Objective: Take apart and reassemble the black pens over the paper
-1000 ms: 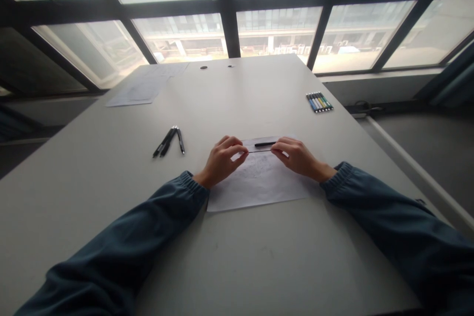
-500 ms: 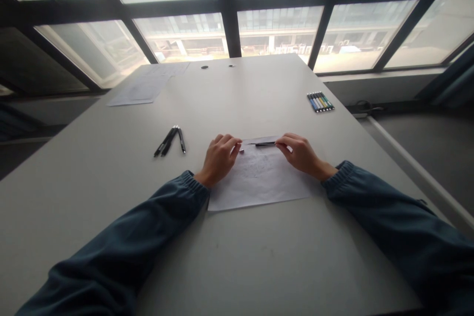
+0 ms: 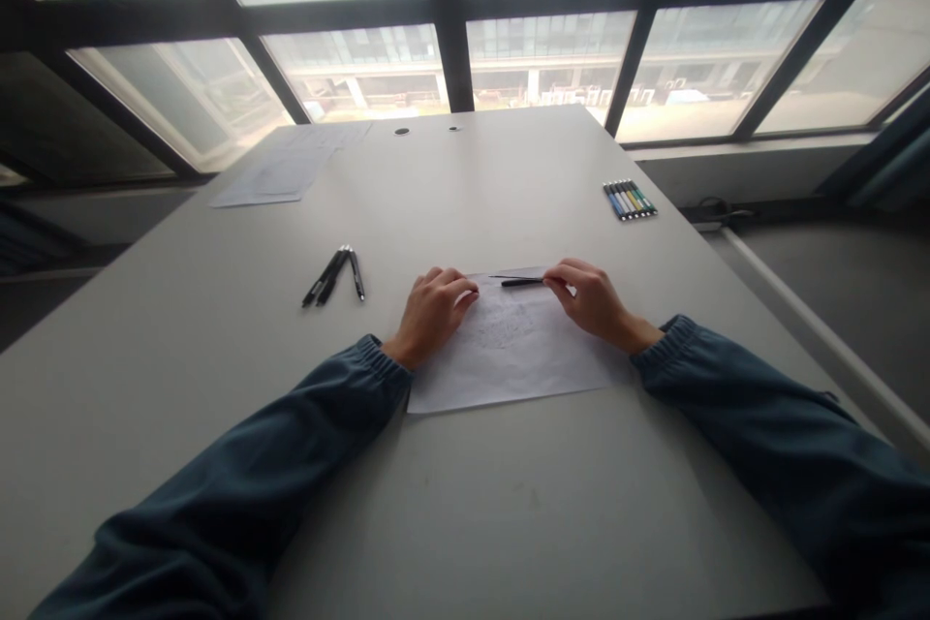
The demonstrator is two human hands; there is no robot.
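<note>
My left hand (image 3: 436,310) is closed in a pinch over the left part of a white sheet of paper (image 3: 523,378). What sits between its thumb and fingertips is too small to make out. My right hand (image 3: 592,300) pinches the right end of a thin dark pen refill (image 3: 501,276), whose tip points left. Just below the refill is a black pen barrel (image 3: 519,283), its right end at my right fingertips; whether it is held or lies on the paper I cannot tell. Faint marks show on the sheet between my hands.
Several black pens (image 3: 334,276) lie to the left of my hands. A row of pens with coloured bands (image 3: 629,200) sits near the right edge of the white table (image 3: 465,203). More papers (image 3: 280,170) lie at the far left, before the windows.
The small silvery piece seen by my left fingertips is no longer visible, and those fingers have closed and moved slightly right. The refill's tip has risen a little away from the barrel.
</note>
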